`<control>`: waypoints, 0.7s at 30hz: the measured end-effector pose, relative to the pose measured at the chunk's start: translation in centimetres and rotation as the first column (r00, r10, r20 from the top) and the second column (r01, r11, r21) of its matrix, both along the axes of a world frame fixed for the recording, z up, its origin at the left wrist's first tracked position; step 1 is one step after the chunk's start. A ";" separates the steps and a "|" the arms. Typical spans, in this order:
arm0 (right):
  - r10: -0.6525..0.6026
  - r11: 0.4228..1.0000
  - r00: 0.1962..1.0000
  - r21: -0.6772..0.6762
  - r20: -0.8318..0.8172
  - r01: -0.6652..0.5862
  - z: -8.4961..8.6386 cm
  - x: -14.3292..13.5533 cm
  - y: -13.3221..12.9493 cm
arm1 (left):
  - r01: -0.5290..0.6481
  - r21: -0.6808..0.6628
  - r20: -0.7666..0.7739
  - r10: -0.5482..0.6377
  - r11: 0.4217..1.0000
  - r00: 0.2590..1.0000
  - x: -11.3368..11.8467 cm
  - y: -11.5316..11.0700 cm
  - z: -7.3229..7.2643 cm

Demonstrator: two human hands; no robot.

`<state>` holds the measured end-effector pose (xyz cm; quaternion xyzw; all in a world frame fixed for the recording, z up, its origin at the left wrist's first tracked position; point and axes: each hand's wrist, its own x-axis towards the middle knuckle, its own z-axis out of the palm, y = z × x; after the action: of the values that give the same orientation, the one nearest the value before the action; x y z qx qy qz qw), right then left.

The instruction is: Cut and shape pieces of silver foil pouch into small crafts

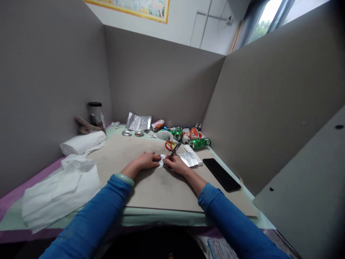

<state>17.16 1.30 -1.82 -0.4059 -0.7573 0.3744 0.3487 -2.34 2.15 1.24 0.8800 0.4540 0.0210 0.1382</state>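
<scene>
Left of the phone [222, 175] our metal strip [189, 159] runs roughly sideways; our right hand [176, 164], nearer the phone, grips a pen [175, 149] over it, our left hand [147, 160] flat at the strip's end farthest from the phone

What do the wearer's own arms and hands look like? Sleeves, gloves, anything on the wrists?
Both arms have plain blue long sleeves, with no logo or print visible. The right sleeve stops partway along the forearm. The left hand and right hand are ungloved. A pale green bangle circles the left wrist; nothing shows on the right.
</scene>
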 end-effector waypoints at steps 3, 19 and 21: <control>0.000 1.000 1.000 0.007 0.000 0.000 0.0 0.0 0.0 | 0.015 0.005 0.007 -0.015 1.000 1.000 0.0 0.0 0.0; 0.022 0.999 1.000 -0.033 -0.018 -0.023 0.4 -0.2 -0.4 | 0.006 0.013 -0.005 -0.006 1.000 1.000 -0.1 0.3 -0.3; 0.016 0.998 0.998 -0.058 -0.068 -0.020 0.4 -0.2 -0.5 | 0.006 0.016 0.007 -0.006 1.000 1.000 -0.1 0.4 -0.5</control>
<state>16.99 0.81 -1.39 -0.3964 -0.7372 0.4132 0.3588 -2.45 2.54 0.77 0.8822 0.4509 0.0271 0.1330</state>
